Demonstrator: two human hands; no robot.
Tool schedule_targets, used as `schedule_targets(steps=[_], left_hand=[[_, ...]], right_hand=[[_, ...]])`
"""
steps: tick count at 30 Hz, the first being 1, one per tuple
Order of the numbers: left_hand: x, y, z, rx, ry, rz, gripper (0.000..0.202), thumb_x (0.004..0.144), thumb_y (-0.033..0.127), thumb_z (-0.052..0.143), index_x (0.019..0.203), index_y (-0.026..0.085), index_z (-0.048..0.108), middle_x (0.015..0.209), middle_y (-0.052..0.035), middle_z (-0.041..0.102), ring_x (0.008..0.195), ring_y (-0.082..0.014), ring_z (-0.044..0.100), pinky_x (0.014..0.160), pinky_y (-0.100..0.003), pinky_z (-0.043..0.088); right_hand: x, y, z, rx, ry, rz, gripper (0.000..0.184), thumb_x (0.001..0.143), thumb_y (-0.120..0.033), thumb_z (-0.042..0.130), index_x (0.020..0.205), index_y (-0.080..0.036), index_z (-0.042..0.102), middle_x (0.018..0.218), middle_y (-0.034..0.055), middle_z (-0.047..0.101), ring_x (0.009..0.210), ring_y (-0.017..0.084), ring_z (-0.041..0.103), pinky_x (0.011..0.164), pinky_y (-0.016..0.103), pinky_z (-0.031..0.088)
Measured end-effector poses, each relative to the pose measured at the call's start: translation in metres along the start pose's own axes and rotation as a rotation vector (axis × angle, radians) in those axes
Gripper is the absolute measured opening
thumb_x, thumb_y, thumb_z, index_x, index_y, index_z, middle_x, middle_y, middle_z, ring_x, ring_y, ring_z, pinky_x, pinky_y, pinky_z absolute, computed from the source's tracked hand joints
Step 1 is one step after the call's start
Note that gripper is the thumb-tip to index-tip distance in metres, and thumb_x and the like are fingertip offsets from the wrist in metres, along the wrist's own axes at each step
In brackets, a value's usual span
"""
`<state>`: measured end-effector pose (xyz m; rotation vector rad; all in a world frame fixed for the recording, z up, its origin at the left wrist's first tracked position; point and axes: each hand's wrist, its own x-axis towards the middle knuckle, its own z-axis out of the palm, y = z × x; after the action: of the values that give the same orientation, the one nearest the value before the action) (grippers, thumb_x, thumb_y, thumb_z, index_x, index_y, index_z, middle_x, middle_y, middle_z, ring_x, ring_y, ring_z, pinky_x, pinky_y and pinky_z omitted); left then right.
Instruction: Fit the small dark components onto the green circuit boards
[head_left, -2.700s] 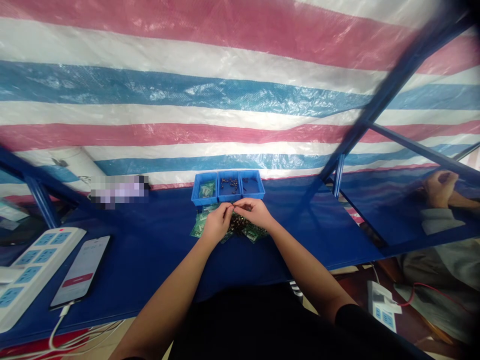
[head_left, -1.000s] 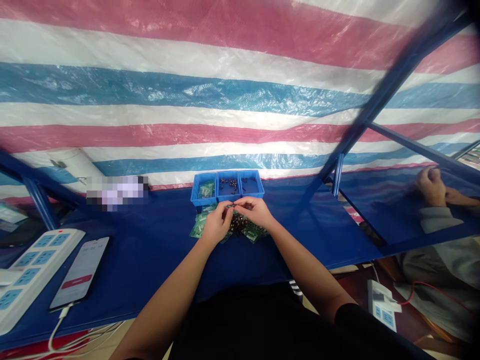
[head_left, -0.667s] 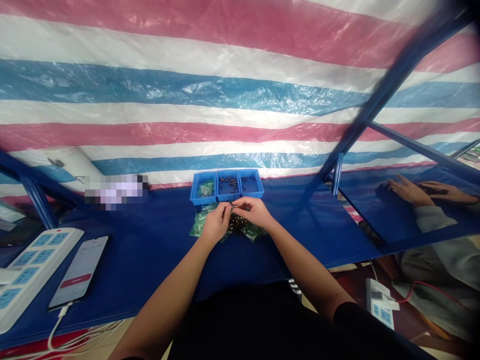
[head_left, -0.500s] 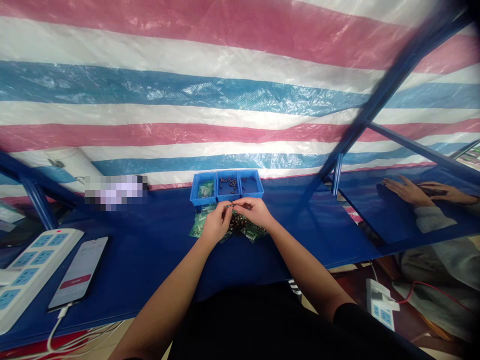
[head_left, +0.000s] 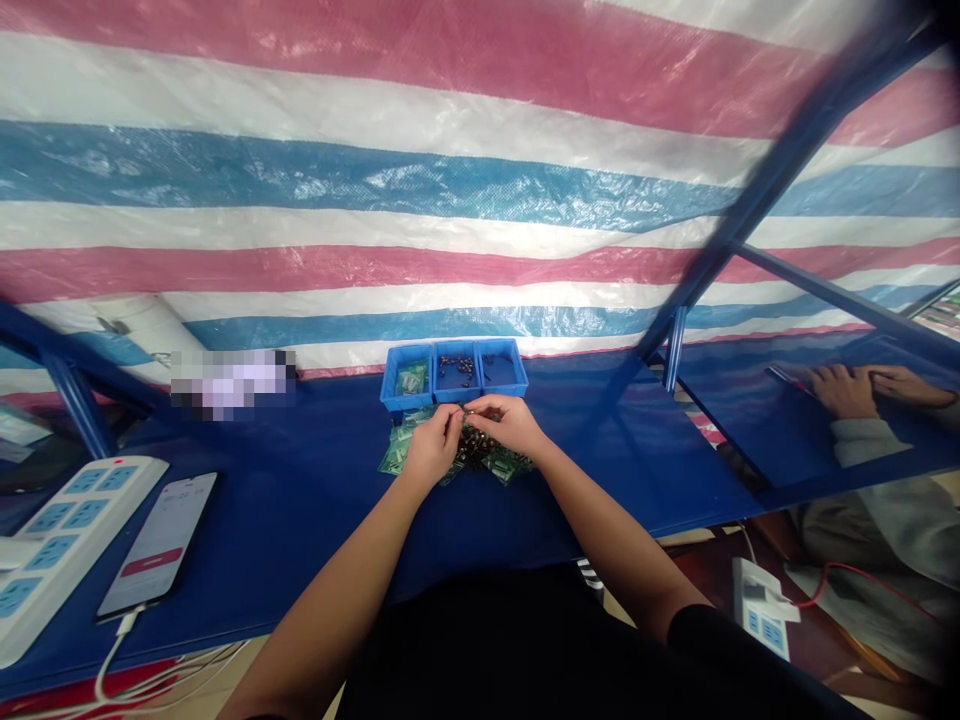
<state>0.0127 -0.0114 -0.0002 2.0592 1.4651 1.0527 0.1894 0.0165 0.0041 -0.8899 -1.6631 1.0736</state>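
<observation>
My left hand (head_left: 433, 440) and my right hand (head_left: 508, 422) meet fingertip to fingertip over the blue table. Both are closed in a pinch around a small dark piece (head_left: 465, 412), mostly hidden by the fingers. Beneath them lies a heap of small dark and brassy metal parts (head_left: 476, 448). Green packets (head_left: 397, 455) with pale pieces in them lie to the left of the heap, and more green packets (head_left: 504, 465) lie to its right. Just beyond stand three joined blue bins: the left bin (head_left: 390, 390) holds green packets, the middle bin (head_left: 456, 398) and right bin (head_left: 517, 385) hold small metal parts.
A phone (head_left: 157, 545) on a white cable and a white power strip (head_left: 90, 540) lie at the left. Blue frame bars (head_left: 720, 250) rise on the right. Past them, a co-worker's hands (head_left: 847, 390) rest at another blue table. A striped sheet (head_left: 450, 190) hangs behind.
My hands stay in nearly the same place, with a slight shift of the fingertips around the small piece. The co-worker's hands have drawn closer together, and a thin stick-like object shows beside them.
</observation>
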Motion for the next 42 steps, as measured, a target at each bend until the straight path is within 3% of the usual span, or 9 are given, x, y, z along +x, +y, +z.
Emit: schedule_targets(steps=[5,10,18,24,29,35,42], left_hand=[[-0.0008,0.0004,0.0016,-0.013,0.037,0.030,0.031,0.094,0.040,0.044,0.118,0.023,0.052,0.072,0.0015,0.064,0.059,-0.0132,0.059,0.058,-0.023,0.043],[0.0004,-0.0018,0.0044,0.001,0.059,0.048,0.027,0.094,0.039,0.043,0.108,0.022,0.058,0.077,0.0005,0.065,0.061,-0.0121,0.059,0.061,-0.023,0.044],[0.0003,-0.0014,0.0006,0.033,0.013,0.034,0.027,0.096,0.039,0.039,0.098,0.022,0.059,0.068,0.0019,0.062,0.062,-0.0130,0.060,0.060,-0.022,0.043],[-0.0008,-0.0006,0.0029,-0.012,0.051,0.042,0.031,0.094,0.038,0.045,0.119,0.021,0.052,0.069,0.0022,0.062,0.056,-0.0120,0.058,0.056,-0.022,0.042],[0.0003,-0.0023,0.0036,0.005,0.083,0.072,0.025,0.094,0.038,0.044,0.107,0.022,0.059,0.079,0.0004,0.066,0.062,-0.0117,0.059,0.061,-0.022,0.044],[0.0007,-0.0050,0.0008,0.032,0.016,0.057,0.026,0.096,0.039,0.040,0.099,0.022,0.060,0.068,0.0015,0.062,0.061,-0.0127,0.059,0.060,-0.022,0.044],[-0.0009,-0.0002,0.0026,-0.007,0.096,0.058,0.030,0.093,0.040,0.047,0.115,0.022,0.055,0.073,0.0014,0.064,0.057,-0.0115,0.058,0.057,-0.022,0.043]], right_hand=[[0.0011,0.0007,-0.0024,0.029,0.013,0.037,0.032,0.077,-0.040,0.068,0.100,-0.017,0.071,0.089,0.0074,0.072,0.075,0.017,0.066,0.070,0.030,0.054],[0.0002,0.0002,-0.0028,0.048,-0.007,0.053,0.033,0.077,-0.040,0.069,0.099,-0.017,0.072,0.089,0.0074,0.073,0.076,0.018,0.067,0.071,0.030,0.054],[-0.0002,-0.0035,-0.0011,0.001,-0.015,0.013,0.032,0.076,-0.040,0.069,0.099,-0.018,0.072,0.089,0.0057,0.072,0.074,0.015,0.065,0.068,0.027,0.053],[0.0010,-0.0041,-0.0020,0.056,0.006,0.051,0.033,0.076,-0.041,0.069,0.098,-0.016,0.071,0.088,0.0070,0.073,0.075,0.017,0.067,0.069,0.029,0.054],[0.0011,-0.0034,-0.0013,0.065,0.000,0.070,0.033,0.075,-0.041,0.070,0.098,-0.017,0.072,0.087,0.0071,0.073,0.075,0.017,0.067,0.070,0.030,0.054],[-0.0002,-0.0060,-0.0012,0.020,-0.005,0.049,0.032,0.076,-0.040,0.070,0.098,-0.017,0.072,0.089,0.0069,0.072,0.076,0.017,0.067,0.071,0.030,0.054],[0.0015,-0.0040,-0.0013,0.066,0.022,0.040,0.030,0.077,-0.039,0.069,0.096,-0.017,0.071,0.082,0.0057,0.071,0.070,0.016,0.066,0.065,0.028,0.052]])
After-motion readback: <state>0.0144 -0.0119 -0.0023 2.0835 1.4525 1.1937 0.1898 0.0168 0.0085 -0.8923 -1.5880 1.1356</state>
